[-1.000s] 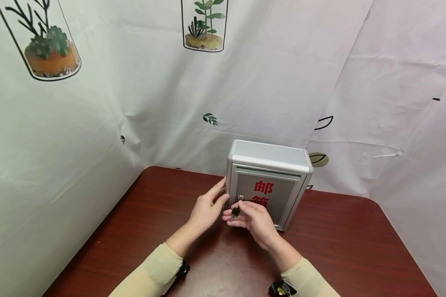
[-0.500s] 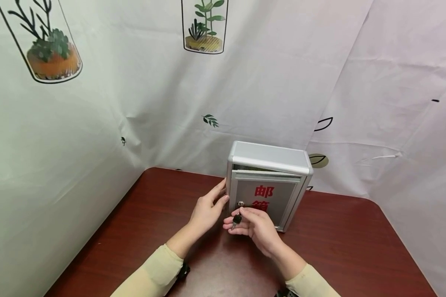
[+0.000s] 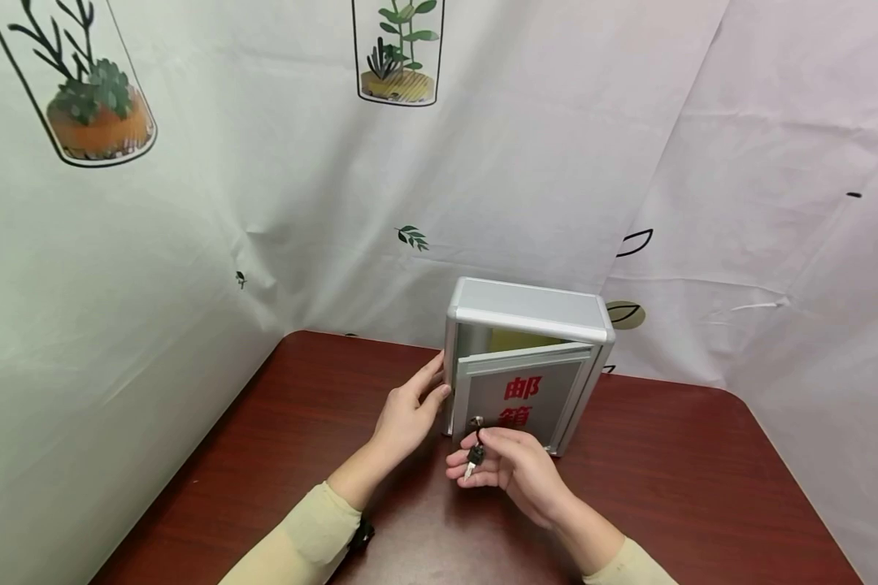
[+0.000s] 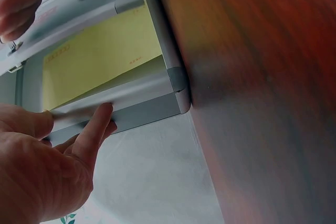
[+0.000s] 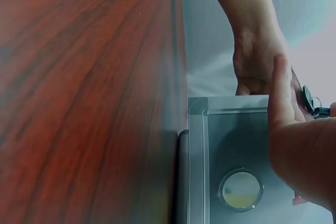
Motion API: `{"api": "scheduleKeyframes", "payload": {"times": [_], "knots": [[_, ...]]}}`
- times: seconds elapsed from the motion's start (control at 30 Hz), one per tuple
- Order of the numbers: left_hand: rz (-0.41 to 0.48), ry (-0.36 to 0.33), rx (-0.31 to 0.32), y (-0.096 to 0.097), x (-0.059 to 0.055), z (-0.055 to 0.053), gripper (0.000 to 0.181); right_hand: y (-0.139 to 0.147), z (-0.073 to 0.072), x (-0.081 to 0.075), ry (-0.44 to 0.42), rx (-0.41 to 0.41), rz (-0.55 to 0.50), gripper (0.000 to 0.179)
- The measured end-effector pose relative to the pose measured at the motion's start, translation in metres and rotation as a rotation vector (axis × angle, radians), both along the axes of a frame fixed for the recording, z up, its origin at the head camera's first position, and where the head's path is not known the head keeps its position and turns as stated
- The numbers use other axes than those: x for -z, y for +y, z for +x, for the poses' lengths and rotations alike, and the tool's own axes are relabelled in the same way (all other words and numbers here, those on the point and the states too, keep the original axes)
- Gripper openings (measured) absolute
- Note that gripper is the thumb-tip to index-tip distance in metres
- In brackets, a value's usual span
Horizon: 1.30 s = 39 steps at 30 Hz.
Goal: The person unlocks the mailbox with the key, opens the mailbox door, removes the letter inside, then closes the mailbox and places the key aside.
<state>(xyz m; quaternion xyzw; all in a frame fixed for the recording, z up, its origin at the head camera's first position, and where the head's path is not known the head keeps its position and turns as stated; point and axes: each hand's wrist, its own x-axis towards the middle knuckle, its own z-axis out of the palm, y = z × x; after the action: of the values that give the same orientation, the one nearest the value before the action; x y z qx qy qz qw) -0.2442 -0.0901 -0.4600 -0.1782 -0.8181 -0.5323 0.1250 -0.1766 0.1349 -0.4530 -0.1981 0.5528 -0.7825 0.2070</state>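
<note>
A silver mailbox (image 3: 530, 301) with red characters stands on the table, its front door (image 3: 556, 390) swung partly outward at the left edge. My left hand (image 3: 406, 414) rests against the box's left side, its fingers fairly straight in the left wrist view. At the lock (image 3: 476, 421) my right hand (image 3: 523, 471) pinches a key between thumb and finger; a second black-headed key (image 3: 475, 455) dangles below. Inside the box, a yellow envelope (image 4: 105, 56) with small red print shows through the gap. The pinched key is mostly hidden by my fingers.
The dark red wooden table (image 3: 263, 455) stretches around the box. A white cloth backdrop (image 3: 300, 162) with plant prints hangs close behind and along the sides. A round window (image 5: 241, 190) sits low in the door.
The door, closed a second ago, has swung outward at its left edge as my right hand drew back with the key. The envelope has come into sight. My left hand stays put.
</note>
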Motion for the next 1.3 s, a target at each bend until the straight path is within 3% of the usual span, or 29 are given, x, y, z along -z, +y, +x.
{"api": "scheduleKeyframes", "payload": {"times": [0.37, 0.83, 1.3], "knots": [[-0.001, 0.002, 0.001, 0.0, 0.002, 0.001, 0.059, 0.015, 0.012, 0.004, 0.028, -0.115, -0.05, 0.036], [0.019, 0.014, 0.025, 0.0, 0.003, 0.0, 0.059, 0.033, 0.022, 0.005, 0.039, -0.195, -0.082, 0.04], [0.023, 0.003, 0.035, -0.001, 0.002, 0.0, 0.059, 0.056, 0.029, 0.007, 0.103, -0.364, -0.183, 0.041]]}}
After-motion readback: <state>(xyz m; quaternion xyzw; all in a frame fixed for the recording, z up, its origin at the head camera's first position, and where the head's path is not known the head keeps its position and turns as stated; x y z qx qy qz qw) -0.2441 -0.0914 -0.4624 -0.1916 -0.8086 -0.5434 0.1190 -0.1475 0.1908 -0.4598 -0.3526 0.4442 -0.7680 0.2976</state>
